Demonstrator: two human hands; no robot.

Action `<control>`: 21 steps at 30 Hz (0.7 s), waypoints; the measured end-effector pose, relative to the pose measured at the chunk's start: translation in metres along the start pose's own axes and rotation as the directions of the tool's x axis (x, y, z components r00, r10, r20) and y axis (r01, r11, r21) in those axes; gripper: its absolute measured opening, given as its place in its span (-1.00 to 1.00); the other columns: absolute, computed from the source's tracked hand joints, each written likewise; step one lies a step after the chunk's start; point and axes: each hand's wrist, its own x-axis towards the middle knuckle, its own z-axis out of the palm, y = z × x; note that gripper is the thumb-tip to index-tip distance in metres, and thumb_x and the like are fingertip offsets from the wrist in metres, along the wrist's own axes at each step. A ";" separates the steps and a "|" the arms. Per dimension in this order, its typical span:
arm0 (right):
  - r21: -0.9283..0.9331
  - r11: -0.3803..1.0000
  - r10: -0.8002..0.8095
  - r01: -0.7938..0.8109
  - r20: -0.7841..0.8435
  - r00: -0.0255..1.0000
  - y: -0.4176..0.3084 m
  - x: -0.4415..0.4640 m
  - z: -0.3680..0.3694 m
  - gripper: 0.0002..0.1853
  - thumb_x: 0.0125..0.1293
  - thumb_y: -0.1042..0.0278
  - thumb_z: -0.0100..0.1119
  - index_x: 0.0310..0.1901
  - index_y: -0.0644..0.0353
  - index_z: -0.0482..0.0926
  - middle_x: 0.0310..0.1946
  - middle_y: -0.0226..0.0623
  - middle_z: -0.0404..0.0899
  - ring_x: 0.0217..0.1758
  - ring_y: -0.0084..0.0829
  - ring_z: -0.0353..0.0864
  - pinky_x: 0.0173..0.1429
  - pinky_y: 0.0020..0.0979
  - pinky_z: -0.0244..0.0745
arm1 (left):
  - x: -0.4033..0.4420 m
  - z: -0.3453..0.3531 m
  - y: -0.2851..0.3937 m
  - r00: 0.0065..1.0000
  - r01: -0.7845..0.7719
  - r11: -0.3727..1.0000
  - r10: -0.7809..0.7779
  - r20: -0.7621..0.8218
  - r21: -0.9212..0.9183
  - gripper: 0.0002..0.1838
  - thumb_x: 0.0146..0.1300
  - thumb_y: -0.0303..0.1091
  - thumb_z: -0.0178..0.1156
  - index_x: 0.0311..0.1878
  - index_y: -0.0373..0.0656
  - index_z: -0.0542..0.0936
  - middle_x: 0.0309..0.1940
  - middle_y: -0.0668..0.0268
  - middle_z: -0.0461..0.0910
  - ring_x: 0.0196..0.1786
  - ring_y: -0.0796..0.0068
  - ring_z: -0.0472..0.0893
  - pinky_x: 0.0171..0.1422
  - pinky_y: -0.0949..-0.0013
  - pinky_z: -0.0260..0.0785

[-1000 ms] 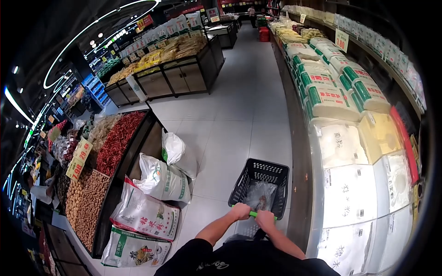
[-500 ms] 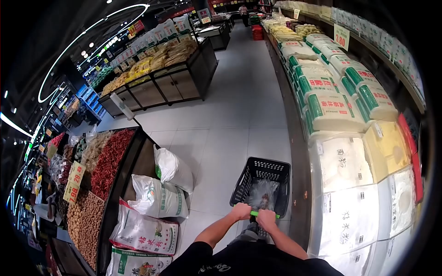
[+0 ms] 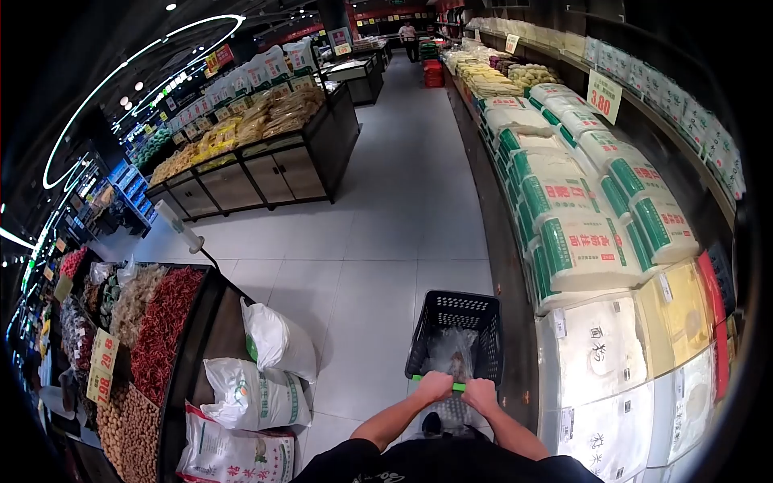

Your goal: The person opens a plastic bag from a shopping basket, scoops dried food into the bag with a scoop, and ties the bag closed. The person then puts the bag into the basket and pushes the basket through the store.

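Observation:
My left hand (image 3: 436, 385) and my right hand (image 3: 481, 395) are both wrapped round the green handle (image 3: 458, 387) of a shopping cart, side by side with a short gap between them. In front of the handle is the cart's black perforated basket (image 3: 493, 322). A clear plastic bag (image 3: 451, 352) with something brownish inside lies in the basket; its contents are too unclear to name. One dark shoe (image 3: 432, 423) shows below the handle.
On the right runs a long shelf with stacked noodle packs (image 3: 584, 241) and flour bins (image 3: 600, 346). Sacks (image 3: 278, 338) stand on the floor at left, beside a bin of dried chilies (image 3: 165, 322). A person (image 3: 408, 40) stands far down the tiled aisle (image 3: 386, 209).
The view has tilted up and turned slightly right, so the shelves and sacks sit lower in the picture. Both hands keep their hold on the cart handle.

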 end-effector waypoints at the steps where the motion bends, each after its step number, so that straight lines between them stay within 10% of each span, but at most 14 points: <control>1: -0.007 1.000 -0.009 0.009 -0.008 1.000 0.004 0.009 0.000 -0.79 -0.03 0.19 0.22 -0.47 0.15 0.69 -0.56 -0.07 0.64 -0.47 -0.11 0.69 -0.36 -0.14 0.54 | 0.009 -0.001 -0.004 1.000 0.001 1.000 -0.001 -0.003 -0.006 -0.79 -0.04 -0.27 0.19 -0.52 -0.22 0.67 -0.49 0.00 0.65 -0.38 0.04 0.68 -0.24 0.09 0.53; 21: 0.007 0.995 -0.096 0.096 0.072 0.993 0.099 0.250 -0.073 -0.78 -0.05 0.18 0.20 -0.44 0.12 0.69 -0.51 -0.09 0.66 -0.40 -0.10 0.71 -0.28 -0.13 0.57 | 0.224 -0.081 -0.086 0.984 0.175 0.985 -0.175 -0.030 0.000 -0.79 -0.01 -0.22 0.19 -0.51 -0.16 0.67 -0.51 0.05 0.66 -0.40 0.07 0.68 -0.29 0.07 0.53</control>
